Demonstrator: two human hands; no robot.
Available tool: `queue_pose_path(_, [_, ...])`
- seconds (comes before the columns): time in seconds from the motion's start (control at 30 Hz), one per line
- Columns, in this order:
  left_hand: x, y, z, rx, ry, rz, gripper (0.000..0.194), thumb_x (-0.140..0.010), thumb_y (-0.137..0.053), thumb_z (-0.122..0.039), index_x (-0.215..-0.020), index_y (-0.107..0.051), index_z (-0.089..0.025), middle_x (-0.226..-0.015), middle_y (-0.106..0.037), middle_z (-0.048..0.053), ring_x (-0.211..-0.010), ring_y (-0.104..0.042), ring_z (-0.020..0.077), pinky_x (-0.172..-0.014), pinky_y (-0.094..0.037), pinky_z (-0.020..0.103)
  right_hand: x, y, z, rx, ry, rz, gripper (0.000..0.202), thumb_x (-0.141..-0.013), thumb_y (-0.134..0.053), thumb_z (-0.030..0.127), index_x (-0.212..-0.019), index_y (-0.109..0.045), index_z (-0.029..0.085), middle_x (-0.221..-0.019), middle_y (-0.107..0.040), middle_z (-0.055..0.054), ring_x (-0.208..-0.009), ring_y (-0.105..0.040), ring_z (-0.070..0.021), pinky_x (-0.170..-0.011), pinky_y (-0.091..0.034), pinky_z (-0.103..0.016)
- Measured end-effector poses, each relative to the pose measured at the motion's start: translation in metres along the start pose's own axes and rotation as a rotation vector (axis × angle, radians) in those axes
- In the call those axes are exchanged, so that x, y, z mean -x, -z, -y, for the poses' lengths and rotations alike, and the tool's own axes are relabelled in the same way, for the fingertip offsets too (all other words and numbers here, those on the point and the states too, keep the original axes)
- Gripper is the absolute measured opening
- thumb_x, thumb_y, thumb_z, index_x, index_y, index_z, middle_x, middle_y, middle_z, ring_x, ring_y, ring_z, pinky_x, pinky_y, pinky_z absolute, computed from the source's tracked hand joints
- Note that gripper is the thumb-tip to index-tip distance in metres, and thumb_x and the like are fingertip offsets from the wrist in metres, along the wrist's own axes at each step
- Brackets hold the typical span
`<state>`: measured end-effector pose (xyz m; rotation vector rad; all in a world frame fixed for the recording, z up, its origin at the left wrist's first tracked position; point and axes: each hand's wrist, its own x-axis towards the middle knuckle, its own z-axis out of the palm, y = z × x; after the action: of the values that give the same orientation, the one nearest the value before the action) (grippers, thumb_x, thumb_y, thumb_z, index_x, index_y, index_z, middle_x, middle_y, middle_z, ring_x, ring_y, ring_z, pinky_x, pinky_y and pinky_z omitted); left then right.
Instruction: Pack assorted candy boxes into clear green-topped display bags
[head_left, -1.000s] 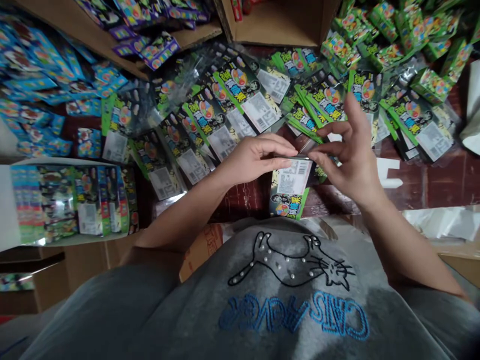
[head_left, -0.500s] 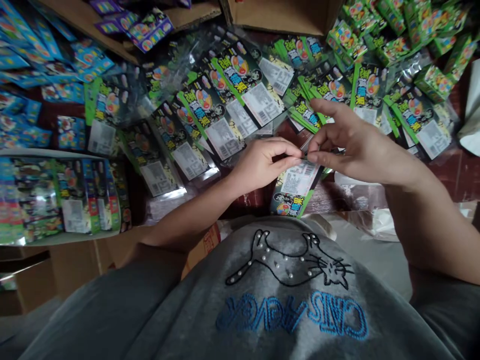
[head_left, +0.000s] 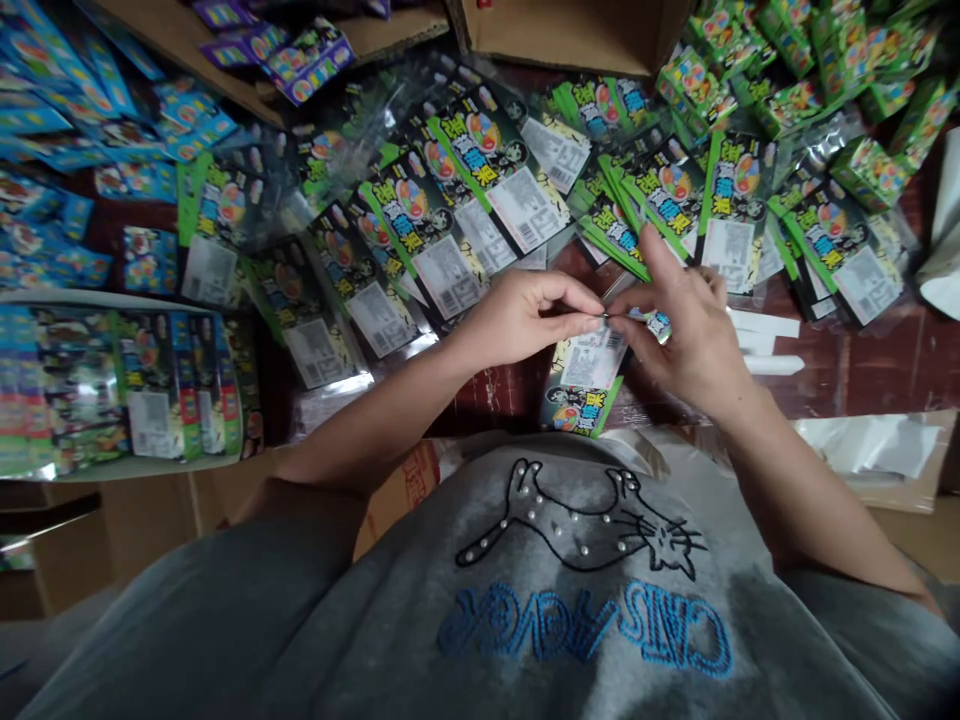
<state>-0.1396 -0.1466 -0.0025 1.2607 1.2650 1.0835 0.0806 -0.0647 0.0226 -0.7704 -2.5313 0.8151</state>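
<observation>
Right hand has turned, wrist dropping nearer the shirt; left hand and right pinch one packet by its far edge.
Held only there, it could slip or crease; fingertip detail is too small to judge. It sits mid-view, long axis running shirtward, slightly slanted, picture end nearest.

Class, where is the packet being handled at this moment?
In the head view, the packet is just right of centre, its top edge at the left hand and right hand, above the grey shirt.
</observation>
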Motion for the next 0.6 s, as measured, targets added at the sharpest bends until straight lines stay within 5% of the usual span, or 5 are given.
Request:
queue_pose_path(0.17, [-0.011,0.022,0.000,-0.074,0.003,0.058,0.047,-0.073,-0.096,-0.047,-0.096,-0.065,-0.019,-0.093,-0.074,0.002,-0.089,-0.075,0.0178,-0.078,-0.060,0.031,0.010,0.005,0.001,-0.143,0.038,-0.020,0.086,-0.104,-0.063,0.039,-0.175,-0.014,0.039,-0.143,-0.070,-0.008,-0.138,-0.061,-0.0352,-0.123,-0.041,-0.069])
queue_pose_path(0.3, [0.006,0.052,0.012,-0.053,-0.057,-0.356,0.056,-0.083,-0.088,-0.062,-0.121,-0.062,-0.030,-0.102,-0.073,-0.002,-0.097,-0.071,0.0178,-0.080,-0.058,0.034,0.047,0.000,0.003,-0.331,-0.137,-0.419,0.086,-0.101,-0.066,0.044,-0.171,-0.017,0.046,-0.157,-0.053,-0.011,-0.137,-0.063,-0.0321,-0.111,-0.057,-0.059])
queue_pose_path(0.4, [0.036,0.046,0.024,0.039,-0.105,-0.604,0.067,-0.085,-0.082,-0.071,-0.139,-0.055,-0.042,-0.121,-0.073,-0.005,-0.113,-0.067,0.0197,-0.093,-0.058,0.039,0.066,-0.022,0.008,-0.425,-0.254,-0.516,0.085,-0.099,-0.068,0.047,-0.168,-0.018,0.048,-0.147,-0.056,-0.011,-0.123,-0.069,-0.0293,-0.093,-0.066,-0.052])
queue_pose_path(0.47, [0.059,0.028,0.028,0.014,-0.071,-0.590,0.073,-0.091,-0.075,-0.072,-0.151,-0.046,-0.043,-0.139,-0.068,0.000,-0.124,-0.065,0.0227,-0.099,-0.058,0.042,0.065,-0.034,0.011,-0.404,-0.253,-0.570,0.087,-0.099,-0.068,0.047,-0.167,-0.015,0.049,-0.144,-0.056,-0.010,-0.120,-0.068,-0.0286,-0.089,-0.067,-0.050])
queue_pose_path(0.6, [0.087,-0.012,0.025,-0.030,0.035,-0.257,0.057,-0.090,-0.079,-0.060,-0.133,-0.061,-0.026,-0.125,-0.073,0.008,-0.109,-0.072,0.0219,-0.091,-0.061,0.037,0.046,-0.031,0.005,-0.264,-0.183,-0.578,0.085,-0.100,-0.066,0.048,-0.168,-0.015,0.049,-0.152,-0.050,-0.011,-0.122,-0.065,-0.0290,-0.090,-0.066,-0.048])
